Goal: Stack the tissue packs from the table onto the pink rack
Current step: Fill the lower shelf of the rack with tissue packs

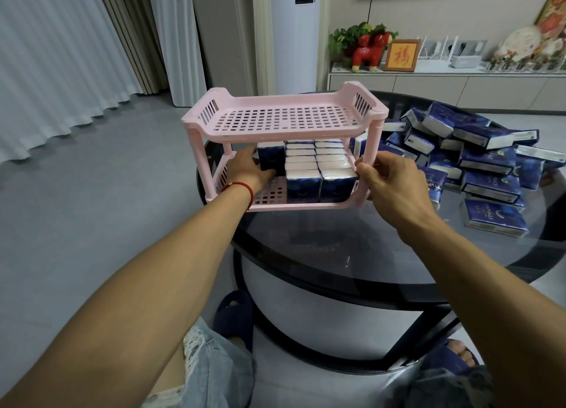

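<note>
A pink two-tier rack (284,118) stands on the left part of a round dark glass table (352,248). Its top shelf holds nothing. On the lower shelf stand rows of blue-and-white tissue packs (318,178). My left hand (249,168) reaches into the lower shelf from the left and grips one upright pack (271,156) at the left end. My right hand (395,184) is at the rack's front right leg (364,168), with fingers curled around it. A heap of several loose tissue packs (477,159) lies on the table to the right of the rack.
Beyond the table stand a low white cabinet (444,86) with a red horse figure (369,50), a plant and a framed picture. A tall white appliance (294,31) and curtains stand at the back left. My slippered feet show under the table.
</note>
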